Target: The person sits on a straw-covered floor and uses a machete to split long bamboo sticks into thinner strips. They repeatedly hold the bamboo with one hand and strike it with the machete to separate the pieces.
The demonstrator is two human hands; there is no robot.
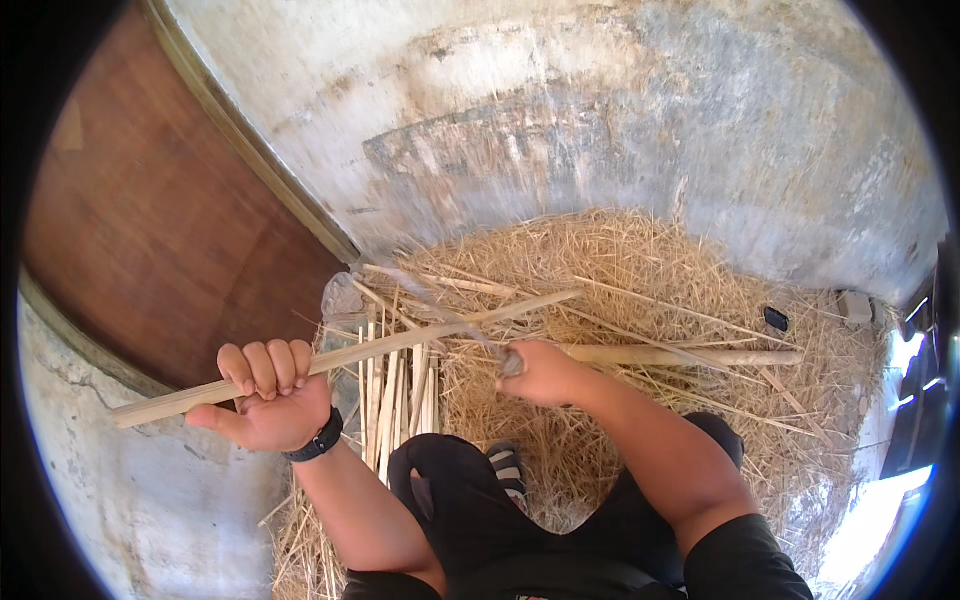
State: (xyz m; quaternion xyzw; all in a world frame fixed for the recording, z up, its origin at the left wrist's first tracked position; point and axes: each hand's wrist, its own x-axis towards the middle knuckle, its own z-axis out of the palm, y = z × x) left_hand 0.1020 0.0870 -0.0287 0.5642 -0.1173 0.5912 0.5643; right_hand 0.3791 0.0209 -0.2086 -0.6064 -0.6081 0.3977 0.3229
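My left hand is closed around a long pale split bamboo strip that runs from lower left up toward the middle. A black band sits on that wrist. My right hand grips the handle of a blade, which shows blurred and lies against the strip's upper side. Below the strip, several thin split bamboo slats lie side by side on the straw.
A heap of dry straw and shavings covers the ground against a stained plaster wall. A brown wooden door stands at left. A thicker bamboo pole lies right of my hand. My knees in black trousers and a sandal show below.
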